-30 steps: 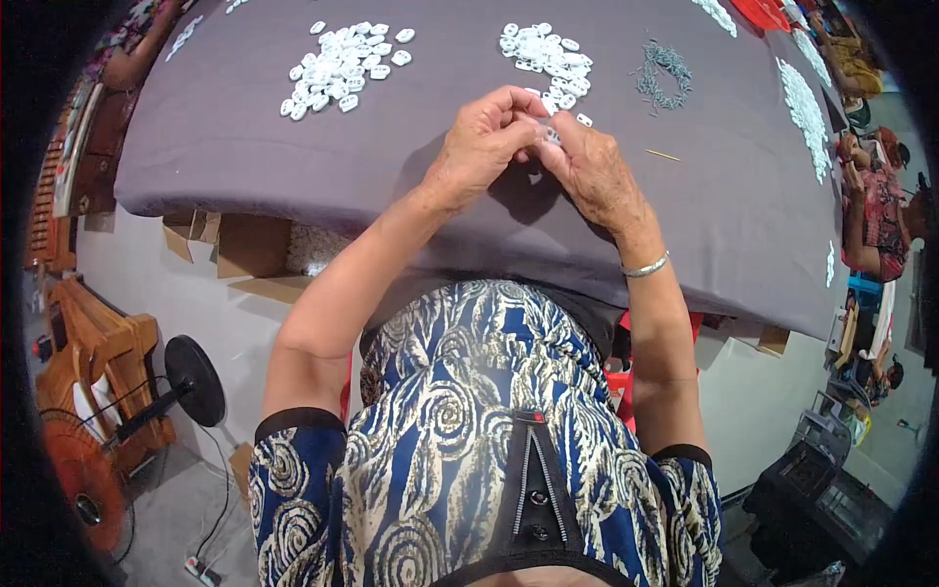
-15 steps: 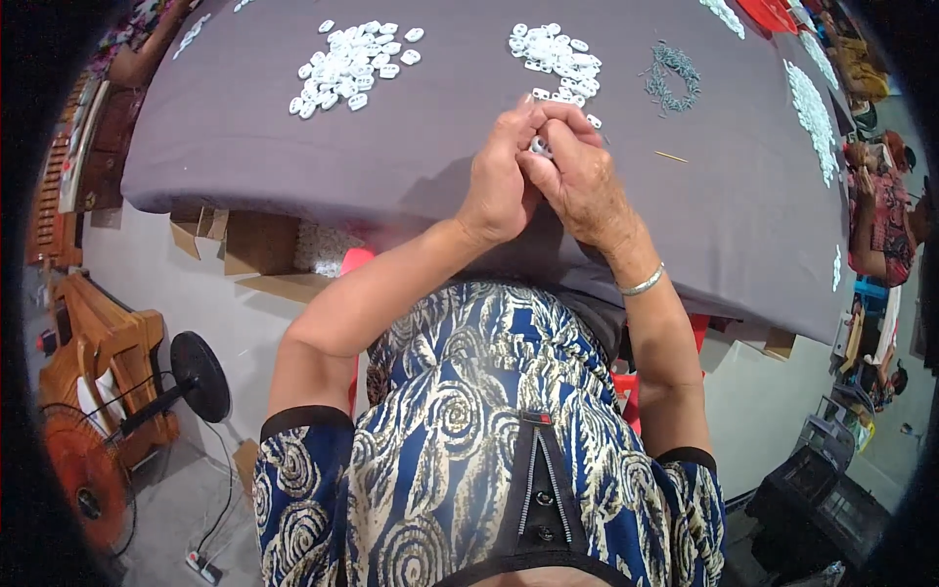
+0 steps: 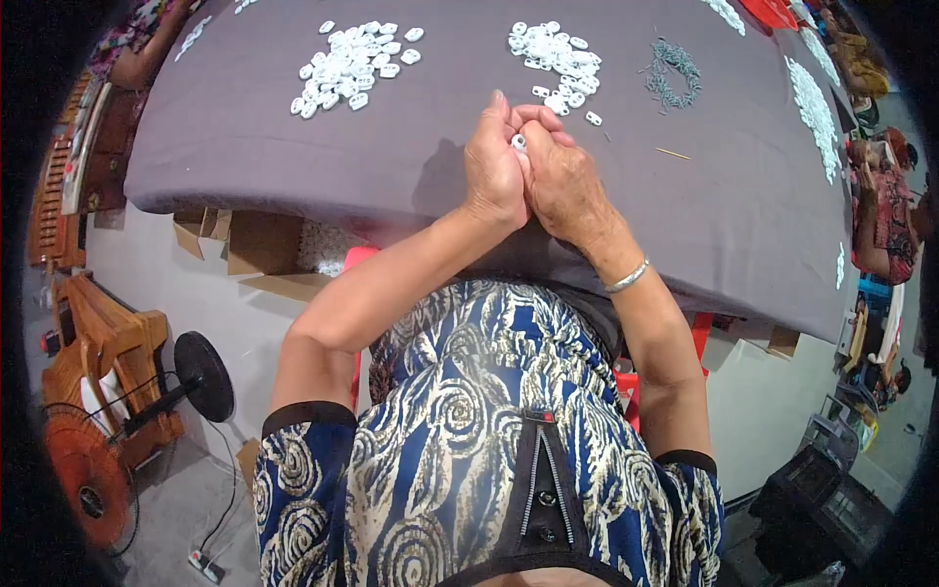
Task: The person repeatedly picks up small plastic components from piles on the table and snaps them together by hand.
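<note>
My left hand (image 3: 492, 166) and my right hand (image 3: 562, 176) press together over the grey cloth-covered table (image 3: 293, 157). Between their fingertips they pinch a small white plastic piece (image 3: 517, 142). Just beyond the fingers lies a pile of the same white pieces (image 3: 553, 49). A second pile of white pieces (image 3: 352, 64) is spread out to the left of it. A small heap of dark grey-green metal bits (image 3: 670, 73) sits to the right of the near pile. A silver bracelet (image 3: 626, 279) circles my right wrist.
A thin yellowish stick (image 3: 672, 154) lies on the cloth right of my hands. More white pieces (image 3: 814, 98) run along the table's right side, where another person (image 3: 880, 210) sits. Cardboard boxes (image 3: 259, 245) stand under the table. A wooden frame (image 3: 108, 362) and a fan (image 3: 88, 479) are at the left.
Both hands have drawn closer together and moved slightly forward over the table, fingers now clasped tightly around the small white piece.
</note>
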### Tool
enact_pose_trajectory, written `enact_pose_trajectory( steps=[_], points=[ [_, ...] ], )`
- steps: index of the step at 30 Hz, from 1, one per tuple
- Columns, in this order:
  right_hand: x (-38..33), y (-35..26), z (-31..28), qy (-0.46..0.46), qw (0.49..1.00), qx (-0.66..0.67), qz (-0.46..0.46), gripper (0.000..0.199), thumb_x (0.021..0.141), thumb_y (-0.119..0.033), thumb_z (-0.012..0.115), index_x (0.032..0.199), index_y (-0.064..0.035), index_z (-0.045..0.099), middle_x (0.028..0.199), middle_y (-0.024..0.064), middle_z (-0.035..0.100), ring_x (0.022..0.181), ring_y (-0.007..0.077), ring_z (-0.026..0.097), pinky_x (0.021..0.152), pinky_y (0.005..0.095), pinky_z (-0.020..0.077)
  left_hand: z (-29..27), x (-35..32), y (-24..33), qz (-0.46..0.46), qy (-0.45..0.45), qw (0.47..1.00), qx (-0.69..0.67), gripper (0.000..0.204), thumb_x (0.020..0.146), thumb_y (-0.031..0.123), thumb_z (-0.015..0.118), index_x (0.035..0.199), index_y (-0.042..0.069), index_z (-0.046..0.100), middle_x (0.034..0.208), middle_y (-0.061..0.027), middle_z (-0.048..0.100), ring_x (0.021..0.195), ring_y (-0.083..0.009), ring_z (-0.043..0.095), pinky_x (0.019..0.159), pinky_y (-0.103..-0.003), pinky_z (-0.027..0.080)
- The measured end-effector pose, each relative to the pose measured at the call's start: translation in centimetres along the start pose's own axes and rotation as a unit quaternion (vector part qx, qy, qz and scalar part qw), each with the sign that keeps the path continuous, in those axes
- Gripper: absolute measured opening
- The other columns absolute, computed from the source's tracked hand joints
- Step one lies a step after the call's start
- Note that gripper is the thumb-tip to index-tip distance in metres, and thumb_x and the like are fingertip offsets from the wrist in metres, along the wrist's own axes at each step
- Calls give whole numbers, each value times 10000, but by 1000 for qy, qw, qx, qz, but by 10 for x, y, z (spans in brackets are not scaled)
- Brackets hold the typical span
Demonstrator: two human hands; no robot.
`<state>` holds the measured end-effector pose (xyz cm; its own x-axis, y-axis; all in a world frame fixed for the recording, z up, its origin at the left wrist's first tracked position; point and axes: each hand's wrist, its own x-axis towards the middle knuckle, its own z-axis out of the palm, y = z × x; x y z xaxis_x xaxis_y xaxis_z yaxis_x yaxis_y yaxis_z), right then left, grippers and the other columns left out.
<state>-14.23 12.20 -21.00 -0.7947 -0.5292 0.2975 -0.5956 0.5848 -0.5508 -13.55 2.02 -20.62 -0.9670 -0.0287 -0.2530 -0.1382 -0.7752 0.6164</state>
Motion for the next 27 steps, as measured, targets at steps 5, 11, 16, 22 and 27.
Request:
enact_pose_trajectory(
  steps=[5, 11, 16, 22, 27],
  points=[
    [3, -3, 0, -14, 1000, -1, 6, 147, 884, -151, 532, 956, -43, 464, 772, 212, 598, 734, 432, 592, 581, 486, 471, -1, 2, 4, -14, 5, 1000, 11, 550, 993, 456, 258, 865, 11, 553, 783, -120, 595, 744, -214, 599, 755, -341, 505],
    [4, -2, -1, 43, 999, 12, -7, 157, 895, -156, 550, 949, -34, 466, 711, 207, 590, 706, 434, 593, 575, 489, 469, -3, 3, 6, -5, -53, 999, 3, 504, 987, 419, 295, 933, -1, 568, 868, -142, 618, 843, -225, 599, 824, -339, 478],
    [3, 0, -6, 82, 994, 63, 42, 227, 908, -231, 590, 942, -31, 486, 728, 218, 589, 714, 431, 593, 568, 480, 454, -3, 6, 16, 51, -79, 991, 90, 472, 976, 379, 329, 1040, -18, 574, 931, -147, 631, 937, -224, 592, 889, -318, 442],
    [5, 4, -10, 112, 992, -25, 42, 222, 878, -254, 609, 863, -57, 507, 650, 163, 624, 632, 379, 628, 515, 461, 488, -18, 10, 30, 161, -99, 881, 434, 106, 860, 109, 603, 894, 9, 613, 703, -5, 611, 662, -64, 567, 620, -235, 474],
    [7, 16, -34, 70, 994, 51, 70, 226, 835, -236, 663, 803, -43, 551, 690, 160, 630, 648, 335, 638, 570, 406, 498, -22, 18, 48, 220, -52, 880, 417, 104, 888, 114, 612, 898, 10, 615, 726, 33, 584, 662, -34, 524, 584, -220, 446]
  ],
)
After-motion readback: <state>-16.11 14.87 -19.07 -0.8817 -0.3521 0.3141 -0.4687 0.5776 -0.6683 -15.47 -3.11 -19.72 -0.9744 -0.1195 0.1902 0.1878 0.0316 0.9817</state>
